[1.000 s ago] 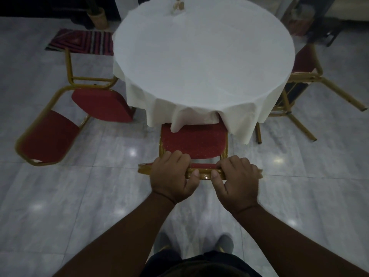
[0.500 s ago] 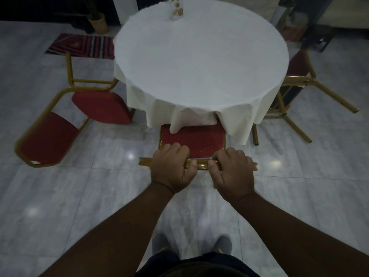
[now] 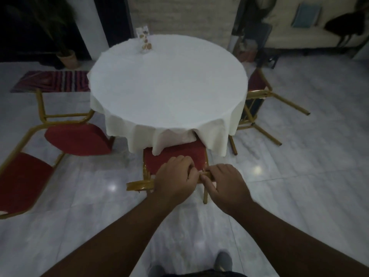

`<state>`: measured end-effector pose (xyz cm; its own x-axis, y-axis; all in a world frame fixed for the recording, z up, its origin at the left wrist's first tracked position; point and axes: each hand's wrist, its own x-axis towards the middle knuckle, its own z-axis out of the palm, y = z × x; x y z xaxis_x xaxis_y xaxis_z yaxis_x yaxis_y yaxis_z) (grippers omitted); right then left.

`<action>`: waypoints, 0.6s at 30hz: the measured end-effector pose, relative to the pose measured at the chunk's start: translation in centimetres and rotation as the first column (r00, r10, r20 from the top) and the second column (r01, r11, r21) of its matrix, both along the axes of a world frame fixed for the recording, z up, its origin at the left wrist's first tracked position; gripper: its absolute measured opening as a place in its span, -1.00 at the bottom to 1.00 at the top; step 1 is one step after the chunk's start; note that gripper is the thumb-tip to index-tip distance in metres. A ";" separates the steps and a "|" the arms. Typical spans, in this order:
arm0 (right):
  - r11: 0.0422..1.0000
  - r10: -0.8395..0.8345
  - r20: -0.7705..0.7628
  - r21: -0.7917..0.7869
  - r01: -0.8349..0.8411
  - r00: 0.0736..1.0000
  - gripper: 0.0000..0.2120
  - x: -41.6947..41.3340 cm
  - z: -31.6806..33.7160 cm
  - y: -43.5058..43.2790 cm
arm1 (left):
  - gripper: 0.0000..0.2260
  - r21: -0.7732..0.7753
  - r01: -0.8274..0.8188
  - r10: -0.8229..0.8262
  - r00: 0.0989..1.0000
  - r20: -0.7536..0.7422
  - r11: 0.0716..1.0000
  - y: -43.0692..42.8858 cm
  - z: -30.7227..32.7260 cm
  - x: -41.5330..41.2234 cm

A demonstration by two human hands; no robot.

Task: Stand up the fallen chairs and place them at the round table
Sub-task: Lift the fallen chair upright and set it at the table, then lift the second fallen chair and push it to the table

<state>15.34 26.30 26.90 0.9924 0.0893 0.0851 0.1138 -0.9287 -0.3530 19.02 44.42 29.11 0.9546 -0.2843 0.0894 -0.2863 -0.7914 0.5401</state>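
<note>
I have one chair [image 3: 175, 156] upright at the near edge of the round bench [image 3: 167, 80], its red seat tucked partly under the hanging white cloth. My left hand [image 3: 175, 176] and right hand [image 3: 225, 186] each have their grip closed over the gold top rail of its back, side by side and almost touching. That rail runs left to right across my view, so I judge the seat faces the bench and the back faces me. I count this chair as nearly placed. Two are left: the fallen chair on my left [image 3: 65, 134] lies on its side, its long axis running from the bench out toward the near left, legs pointing away from me. The fallen chair on the right [image 3: 257, 96] is tipped over, legs jutting rightward over the floor
</note>
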 end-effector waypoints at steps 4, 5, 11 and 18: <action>0.980 -0.154 -0.024 -0.130 0.150 0.988 -0.56 0.0 0.9 -3.0 | -0.74 0.012 0.164 -0.163 0.985 -0.049 0.986 -3.6 1.2 1.3; 0.971 -0.193 -0.041 -0.152 0.185 0.980 -0.52 -0.1 1.3 -4.0 | -0.70 0.016 0.206 -0.205 0.977 -0.055 0.978 -4.6 1.3 1.8; 0.900 -0.423 -0.205 -0.209 0.383 0.883 -0.45 -1.2 3.4 -12.7 | -0.59 0.062 0.365 -0.358 0.928 -0.098 0.929 -13.6 2.7 3.3; 0.798 -0.592 -0.238 -0.304 0.520 0.770 -0.44 -5.0 4.6 -27.1 | -0.57 0.051 0.452 -0.440 0.884 -0.157 0.891 -28.5 3.1 2.3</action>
